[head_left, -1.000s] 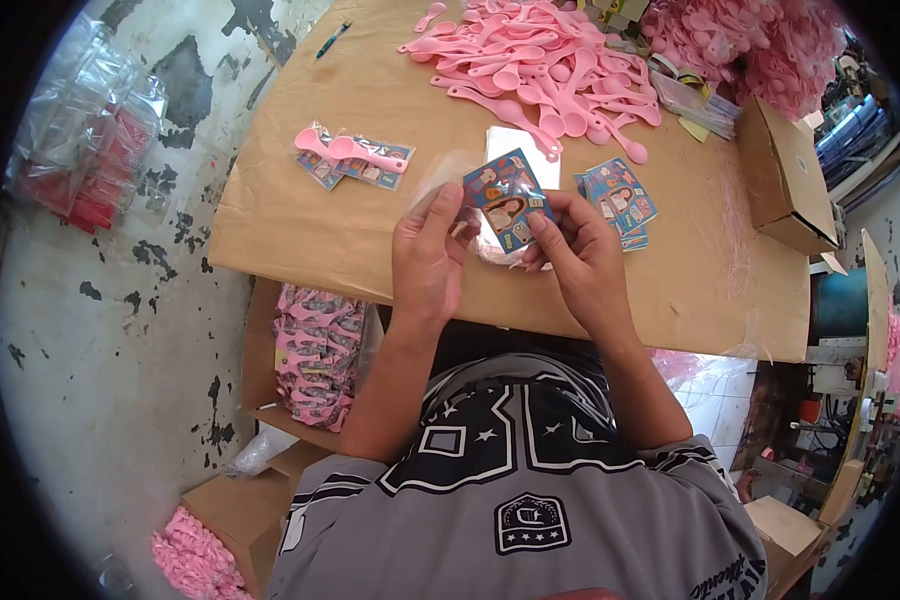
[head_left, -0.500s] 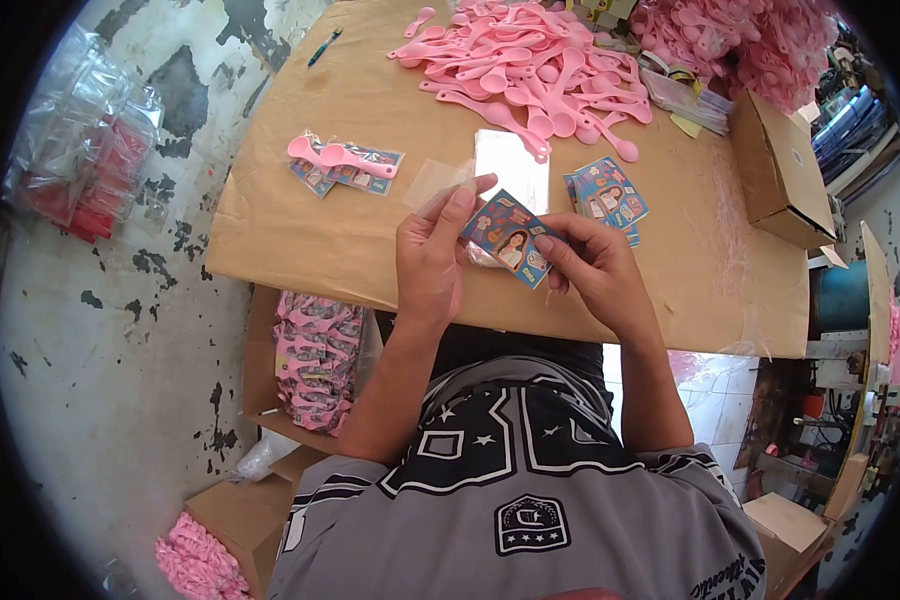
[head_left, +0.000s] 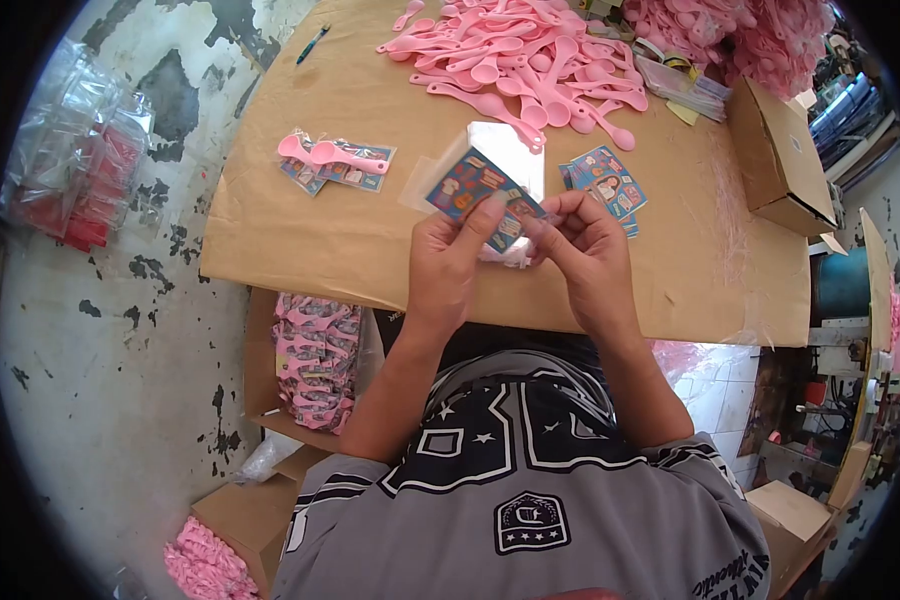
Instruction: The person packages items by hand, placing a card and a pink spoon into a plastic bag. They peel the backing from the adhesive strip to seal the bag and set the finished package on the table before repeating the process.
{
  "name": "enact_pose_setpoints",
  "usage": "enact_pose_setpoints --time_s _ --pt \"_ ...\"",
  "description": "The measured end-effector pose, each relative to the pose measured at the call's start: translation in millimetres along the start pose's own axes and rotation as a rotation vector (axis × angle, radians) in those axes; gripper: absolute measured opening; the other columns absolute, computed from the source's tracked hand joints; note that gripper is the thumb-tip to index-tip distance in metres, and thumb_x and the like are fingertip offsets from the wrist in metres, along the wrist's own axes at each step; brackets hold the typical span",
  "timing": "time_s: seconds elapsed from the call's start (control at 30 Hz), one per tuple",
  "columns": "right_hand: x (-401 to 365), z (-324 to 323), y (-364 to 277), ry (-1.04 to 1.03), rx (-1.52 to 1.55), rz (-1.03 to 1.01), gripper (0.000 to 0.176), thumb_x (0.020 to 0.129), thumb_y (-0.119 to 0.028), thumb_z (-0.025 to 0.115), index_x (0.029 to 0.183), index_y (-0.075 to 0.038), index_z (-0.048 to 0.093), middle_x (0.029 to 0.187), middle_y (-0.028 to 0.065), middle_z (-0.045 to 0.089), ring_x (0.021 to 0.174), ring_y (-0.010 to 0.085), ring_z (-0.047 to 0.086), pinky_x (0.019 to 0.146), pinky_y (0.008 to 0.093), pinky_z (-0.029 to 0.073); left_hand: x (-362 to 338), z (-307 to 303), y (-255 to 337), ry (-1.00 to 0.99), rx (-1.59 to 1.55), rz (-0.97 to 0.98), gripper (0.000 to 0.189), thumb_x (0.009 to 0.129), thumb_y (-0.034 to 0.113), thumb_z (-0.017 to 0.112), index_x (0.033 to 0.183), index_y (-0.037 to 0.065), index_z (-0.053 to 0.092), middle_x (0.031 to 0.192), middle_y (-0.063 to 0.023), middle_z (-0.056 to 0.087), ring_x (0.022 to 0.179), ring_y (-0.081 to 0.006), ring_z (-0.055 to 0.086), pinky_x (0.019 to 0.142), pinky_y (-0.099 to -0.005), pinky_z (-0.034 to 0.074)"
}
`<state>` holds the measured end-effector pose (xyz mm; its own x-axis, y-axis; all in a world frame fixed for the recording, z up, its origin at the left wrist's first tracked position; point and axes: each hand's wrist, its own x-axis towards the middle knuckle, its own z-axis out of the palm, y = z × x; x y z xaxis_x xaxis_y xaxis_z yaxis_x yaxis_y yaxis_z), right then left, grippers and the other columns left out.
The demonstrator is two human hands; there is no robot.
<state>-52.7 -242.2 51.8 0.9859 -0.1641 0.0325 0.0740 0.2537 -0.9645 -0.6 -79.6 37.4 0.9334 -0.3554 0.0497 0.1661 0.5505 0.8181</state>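
Observation:
A blue printed card (head_left: 462,190) is held between both hands above the table. My left hand (head_left: 452,262) pinches it with the thumb across its front. At its lower right edge, the fingers and thumb of my right hand (head_left: 588,250) are closed on the card. A clear plastic sleeve (head_left: 419,184) shows beside the card, partly hidden by it. Behind the hands lies a stack of shiny clear bags (head_left: 520,150). More blue cards (head_left: 610,184) are piled right of it. Two pink spoons (head_left: 350,159) rest on packaged cards at the left.
Loose pink spoons (head_left: 530,60) are heaped at the back of the brown-covered table (head_left: 270,235). An open cardboard box (head_left: 782,160) stands at the right. A pen (head_left: 313,45) lies back left. Packed spoons fill a box (head_left: 261,350) below the table.
The card has moved left and turned; my left thumb now lies over its front. My right hand has shifted to its lower right edge. The view has moved slightly.

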Motion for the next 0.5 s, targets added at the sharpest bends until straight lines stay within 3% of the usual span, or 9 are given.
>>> enact_pose_setpoints --time_s 0.13,0.3,0.4,0.5 --pt "0.5 19.0 0.2 0.081 0.033 -0.106 0.019 0.101 -0.011 0.073 0.114 -0.002 0.062 0.099 0.0025 0.07 0.081 0.0065 0.065 0.07 0.0228 0.053 -6.4 11.2 -0.8 -0.014 0.029 -0.012 0.03 0.107 0.015 0.064 0.129 -0.005 0.068 0.126 -0.0144 0.073 0.111 -0.0171 0.07 0.099 -0.0336 0.055" --pt "-0.3 29.5 -1.6 0.012 0.043 -0.055 0.019 0.103 -0.013 0.071 0.116 -0.001 0.064 0.095 0.0014 0.07 0.081 0.0051 0.064 0.069 0.0224 0.052 -10.4 16.3 7.2 0.024 0.116 0.097 0.044 0.106 0.012 0.064 0.146 -0.005 0.056 0.144 -0.017 0.063 0.125 -0.0192 0.064 0.106 -0.0354 0.051" --pt "-2.9 25.6 3.3 -0.032 0.031 -0.019 0.017 0.103 -0.012 0.07 0.115 -0.001 0.065 0.095 0.0015 0.071 0.082 0.0046 0.064 0.07 0.0221 0.052 -5.5 12.3 10.8 0.05 0.014 0.168 0.055 0.107 0.009 0.059 0.158 0.001 0.042 0.149 -0.0185 0.058 0.13 -0.0211 0.062 0.109 -0.0395 0.051" --pt "-6.7 29.4 10.7 0.003 0.054 0.016 0.016 0.102 -0.012 0.071 0.111 -0.001 0.064 0.095 0.0015 0.07 0.082 0.0042 0.063 0.069 0.022 0.05 -0.4 15.1 23.6 -0.003 -0.273 0.201 0.055 0.108 0.007 0.055 0.16 0.005 0.038 0.143 -0.0198 0.061 0.128 -0.0225 0.063 0.106 -0.0397 0.054"
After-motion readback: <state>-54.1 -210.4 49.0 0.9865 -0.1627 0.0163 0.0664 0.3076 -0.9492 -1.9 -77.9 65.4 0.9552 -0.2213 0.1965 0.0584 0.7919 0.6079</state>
